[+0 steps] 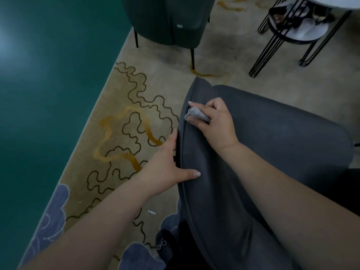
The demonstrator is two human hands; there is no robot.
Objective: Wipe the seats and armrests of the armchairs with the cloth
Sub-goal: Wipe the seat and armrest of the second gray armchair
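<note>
the right hand (216, 121) grips a small grey cloth (196, 114), bunched under curled fingers, and presses it on the upper edge of the dark grey armchair (272, 137), just beside the piped seam. the left hand (167, 162) clasps that same edge lower down, thumb lying on the inner face and fingers wrapped over the outer side, steadying the chair. to do this step well, i judge the cloth should run along the seam in long overlapping strokes with firm, even pressure, folded to a clean face when soiled, while the bracing hand shifts ahead of it so no stretch under the palm is missed. counted: two hands, one cloth, two armchairs in view, the grey one being wiped and a green armchair (171, 20) further off on the patterned rug (124, 121), and one wire-legged side table (298, 32).
</note>
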